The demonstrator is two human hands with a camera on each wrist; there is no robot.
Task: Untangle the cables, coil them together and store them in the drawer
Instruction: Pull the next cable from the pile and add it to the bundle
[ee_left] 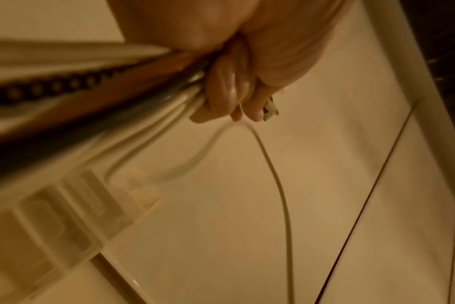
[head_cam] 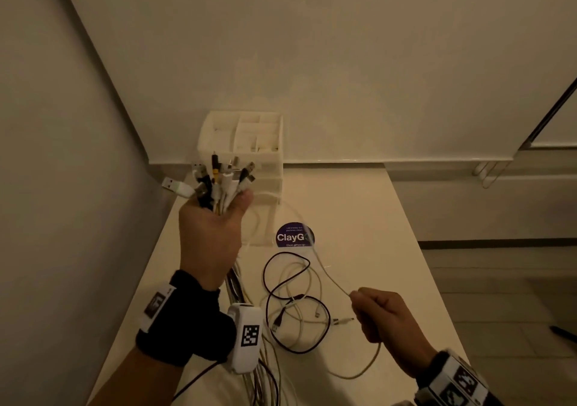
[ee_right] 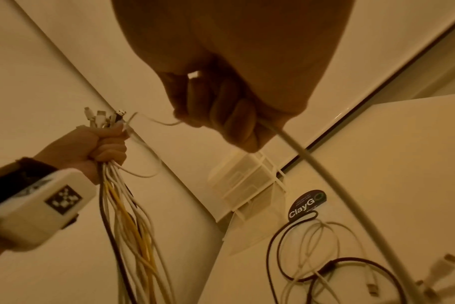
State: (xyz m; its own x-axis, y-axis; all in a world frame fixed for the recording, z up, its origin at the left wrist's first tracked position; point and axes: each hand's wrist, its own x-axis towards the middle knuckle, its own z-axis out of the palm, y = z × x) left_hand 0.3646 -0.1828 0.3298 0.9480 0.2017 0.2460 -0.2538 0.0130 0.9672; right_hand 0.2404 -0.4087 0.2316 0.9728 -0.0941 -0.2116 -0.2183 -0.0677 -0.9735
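My left hand is raised above the table's left side and grips a bundle of cables just below their plugs, which fan out above the fist. White, yellow and black strands hang down from that fist. One white cable runs from the bundle across to my right hand, which is closed around it above the table. A loose tangle of black and white cables lies on the table between my hands. The white drawer unit stands at the back by the wall.
The table is pale and sits in a corner, with walls on the left and behind. A round purple ClayGo sticker lies in front of the drawer unit. Floor shows beyond the table's right edge.
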